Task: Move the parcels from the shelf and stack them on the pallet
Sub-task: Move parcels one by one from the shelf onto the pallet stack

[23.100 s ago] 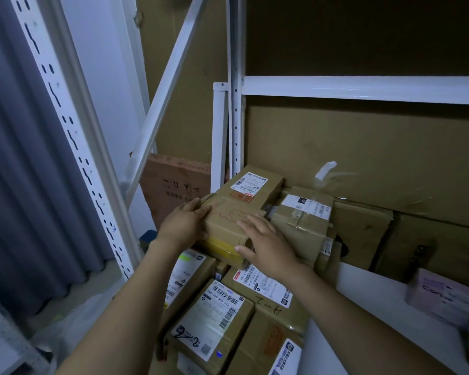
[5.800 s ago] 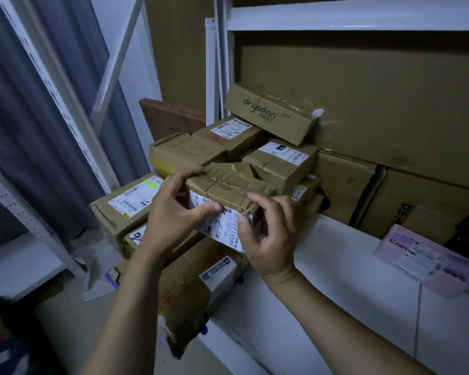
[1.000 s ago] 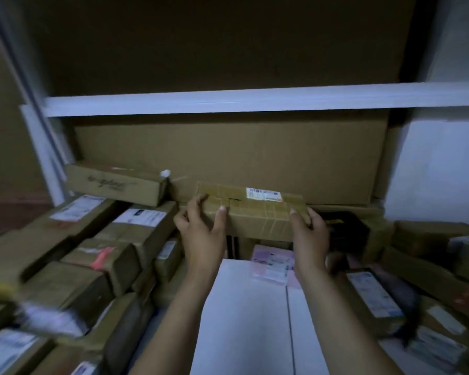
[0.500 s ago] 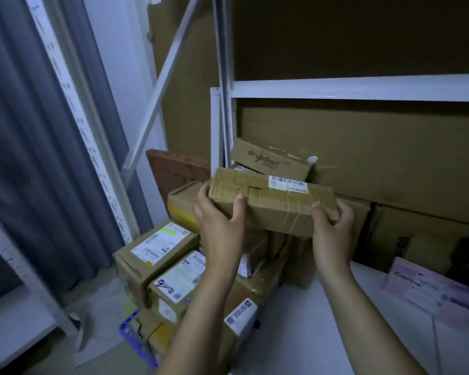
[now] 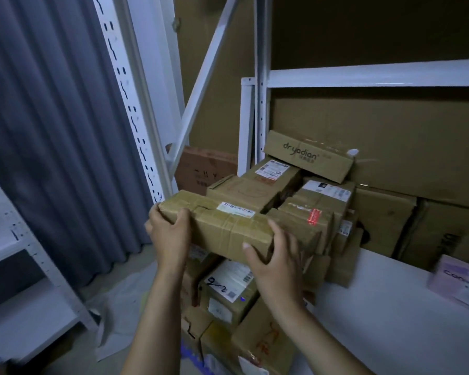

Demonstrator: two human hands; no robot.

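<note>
A long taped cardboard parcel (image 5: 222, 224) with a small white label hangs over the front left of the parcel stack (image 5: 279, 185). My left hand (image 5: 171, 234) grips its left end, thumb on the front face. My right hand (image 5: 274, 258) grips its right end from below and in front. Lower parcels with white labels (image 5: 228, 282) lie under it. A blue pallet edge (image 5: 190, 353) shows at the bottom, mostly hidden.
The white shelf board (image 5: 390, 307) stretches to the right with a pink parcel (image 5: 458, 282) on it. A "dr.yodian" box (image 5: 309, 155) tops the stack. White rack uprights (image 5: 130, 98) and a grey curtain (image 5: 52, 131) stand left; large brown cartons (image 5: 385, 223) line the back.
Both hands have carried the long parcel from the shelf leftward and down; it now sits lower, over the stack's front left corner.
</note>
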